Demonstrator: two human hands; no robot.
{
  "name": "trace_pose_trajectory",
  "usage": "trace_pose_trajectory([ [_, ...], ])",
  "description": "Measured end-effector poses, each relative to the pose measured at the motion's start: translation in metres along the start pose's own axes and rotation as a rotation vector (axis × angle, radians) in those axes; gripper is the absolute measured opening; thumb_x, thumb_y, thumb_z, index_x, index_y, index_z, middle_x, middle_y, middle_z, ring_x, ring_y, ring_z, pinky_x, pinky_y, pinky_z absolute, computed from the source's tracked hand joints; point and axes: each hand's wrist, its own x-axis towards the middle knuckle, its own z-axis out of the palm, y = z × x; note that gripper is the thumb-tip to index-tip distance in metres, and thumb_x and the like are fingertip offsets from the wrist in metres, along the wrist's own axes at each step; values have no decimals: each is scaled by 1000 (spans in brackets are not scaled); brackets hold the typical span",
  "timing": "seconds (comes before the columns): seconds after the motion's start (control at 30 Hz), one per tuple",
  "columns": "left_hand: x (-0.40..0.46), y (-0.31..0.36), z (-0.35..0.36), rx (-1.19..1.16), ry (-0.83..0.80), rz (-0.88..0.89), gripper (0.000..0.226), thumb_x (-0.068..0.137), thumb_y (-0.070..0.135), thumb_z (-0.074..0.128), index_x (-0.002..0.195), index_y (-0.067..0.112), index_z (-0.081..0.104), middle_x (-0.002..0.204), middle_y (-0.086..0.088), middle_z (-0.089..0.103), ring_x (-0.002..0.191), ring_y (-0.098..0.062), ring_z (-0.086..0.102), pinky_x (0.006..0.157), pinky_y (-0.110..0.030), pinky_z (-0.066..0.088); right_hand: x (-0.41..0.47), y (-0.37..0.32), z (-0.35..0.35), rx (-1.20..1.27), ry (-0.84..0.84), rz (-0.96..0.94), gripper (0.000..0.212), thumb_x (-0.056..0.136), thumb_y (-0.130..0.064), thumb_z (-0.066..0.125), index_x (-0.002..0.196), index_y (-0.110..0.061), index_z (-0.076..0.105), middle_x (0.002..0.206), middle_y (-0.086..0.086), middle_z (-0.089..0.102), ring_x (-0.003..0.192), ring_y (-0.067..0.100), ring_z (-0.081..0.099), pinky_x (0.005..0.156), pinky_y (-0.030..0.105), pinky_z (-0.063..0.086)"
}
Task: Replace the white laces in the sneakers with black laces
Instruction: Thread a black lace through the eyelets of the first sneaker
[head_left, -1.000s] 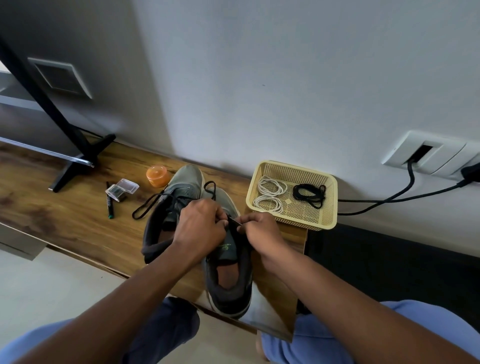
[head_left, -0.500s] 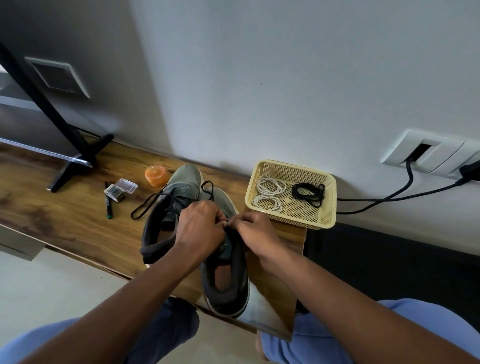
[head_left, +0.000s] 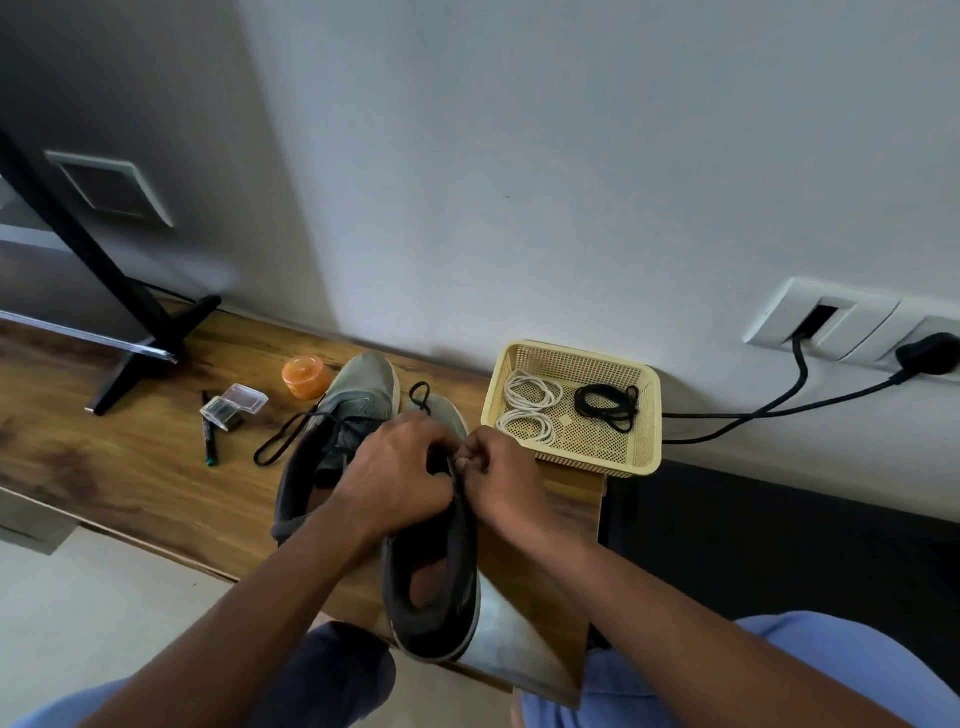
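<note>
Both my hands are closing together over the near sneaker (head_left: 434, 571) on the tabletop (head_left: 130, 467); left hand (head_left: 395, 478) and right hand (head_left: 498, 478) are pinching its limp black lace (head_left: 453, 470), best gripped near the stiff tip.

A pale grey wall (head_left: 571, 182) fills my twelve o'clock, darker in shadow toward ten. My wooden bench top (head_left: 104, 457) runs from nine o'clock to centre. A black stand (head_left: 130, 312) sits at ten, a white socket plate (head_left: 852, 322) at three, light floor (head_left: 104, 623) at seven.
</note>
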Motion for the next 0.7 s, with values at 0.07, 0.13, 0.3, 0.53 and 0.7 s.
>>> trace_pose_trajectory([
  [0.07,3,-6,-5,-58,-41,15,50,63,48,50,102,32,77,98,16,61,96,-5,59,91,-37,53,0,0,-1,-50,22,-85,8,92,-18,60,85,-16,61,78,1,65,76,23,60,65,40,47],
  [0.13,5,-9,-10,-81,-76,26,50,63,54,54,102,32,76,97,18,60,95,-1,58,92,-36,53,1,0,-3,-134,30,-188,7,92,-20,58,86,-16,56,81,4,63,77,27,57,65,45,45],
  [0.3,2,-5,-14,-22,-65,39,52,65,55,55,106,30,74,101,15,59,97,-6,60,91,-37,55,3,-5,-11,-207,48,-356,6,96,-23,52,92,-19,49,87,2,54,77,25,51,66,44,41],
  [0.53,4,1,-14,70,-35,51,49,78,58,54,113,30,75,108,12,61,102,-9,61,89,-34,54,2,-10,-19,-218,211,-453,7,102,-23,50,99,-18,51,91,0,52,73,26,54,61,44,42],
  [0.7,8,-3,-7,201,-45,43,41,88,55,70,117,27,73,117,10,61,111,-12,59,93,-30,48,7,-33,-34,-70,378,-472,9,102,-18,47,93,-15,48,81,-2,50,66,21,49,58,47,42],
])
